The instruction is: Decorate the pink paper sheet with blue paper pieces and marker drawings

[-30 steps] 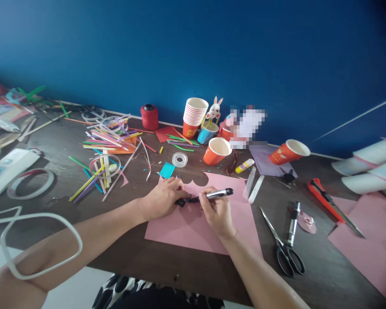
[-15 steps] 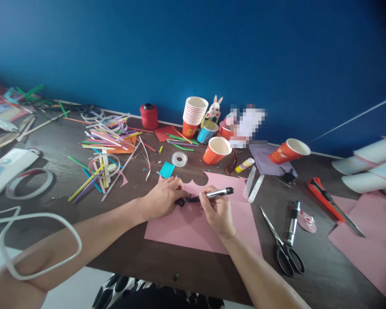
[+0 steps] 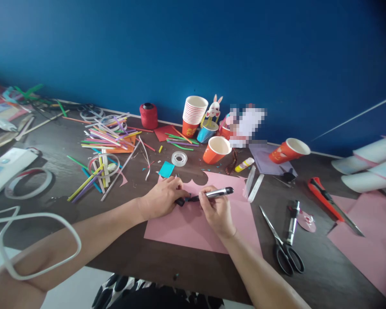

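My right hand (image 3: pixel 217 212) is closed around a silver and black marker (image 3: pixel 217 193), its tip pointing left toward my other hand. The fingers of my left hand (image 3: pixel 164 197) are bent together over a small black object (image 3: pixel 180 201), possibly a cap, with a tiny dark blue piece beside the marker tip. Both hands rest over a pink sheet (image 3: pixel 196 231) whose far edge has curved cut-outs. A bright blue paper square (image 3: pixel 166 169) lies just beyond my left hand.
Scissors (image 3: pixel 281 249), another marker (image 3: pixel 293 223) and a red utility knife (image 3: pixel 326 199) lie right. Paper cups (image 3: pixel 217 150), a tape roll (image 3: pixel 179 159) and a glue stick (image 3: pixel 244 165) stand or lie behind. Colored strips (image 3: pixel 109 135) and a white cable (image 3: pixel 40 216) are left.
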Action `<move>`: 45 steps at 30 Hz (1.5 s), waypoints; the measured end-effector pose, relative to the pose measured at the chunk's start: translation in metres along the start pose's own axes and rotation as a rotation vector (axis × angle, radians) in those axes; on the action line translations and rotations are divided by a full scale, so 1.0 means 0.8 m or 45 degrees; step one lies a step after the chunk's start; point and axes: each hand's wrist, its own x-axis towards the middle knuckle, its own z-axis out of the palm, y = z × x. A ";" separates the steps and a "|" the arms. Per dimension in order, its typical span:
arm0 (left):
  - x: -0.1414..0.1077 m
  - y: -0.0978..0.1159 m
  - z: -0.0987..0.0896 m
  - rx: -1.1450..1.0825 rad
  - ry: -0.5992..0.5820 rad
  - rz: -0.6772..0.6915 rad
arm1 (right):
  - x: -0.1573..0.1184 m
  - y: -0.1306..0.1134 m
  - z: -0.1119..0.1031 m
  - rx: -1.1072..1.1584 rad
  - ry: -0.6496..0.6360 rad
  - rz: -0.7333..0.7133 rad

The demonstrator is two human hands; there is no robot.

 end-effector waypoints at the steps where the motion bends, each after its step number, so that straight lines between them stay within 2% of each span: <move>1: 0.000 0.000 0.000 -0.001 0.000 -0.001 | 0.000 0.000 0.000 0.001 0.003 0.001; 11: -0.002 -0.003 0.003 -0.038 0.045 0.004 | -0.002 0.008 0.000 0.094 0.138 0.139; 18: -0.003 0.000 -0.002 -0.058 0.057 0.001 | -0.001 0.008 0.000 0.100 0.153 0.113; 22: -0.008 0.008 -0.007 0.025 0.081 -0.026 | -0.002 0.006 0.000 0.137 0.143 0.107; 25: -0.017 0.025 -0.010 0.142 0.017 0.030 | -0.002 0.004 0.000 0.113 0.109 0.073; 27: -0.023 0.039 -0.011 0.202 -0.080 0.044 | -0.002 0.003 0.000 0.078 0.086 0.036; 31: -0.030 0.057 -0.008 0.260 -0.237 -0.048 | 0.000 0.003 0.001 0.040 0.036 -0.015; 37: -0.026 0.055 -0.004 0.238 -0.306 -0.118 | 0.000 0.002 0.001 -0.020 -0.008 -0.022; 45: -0.026 0.053 -0.003 0.238 -0.297 -0.111 | 0.001 0.003 0.002 -0.044 -0.008 -0.052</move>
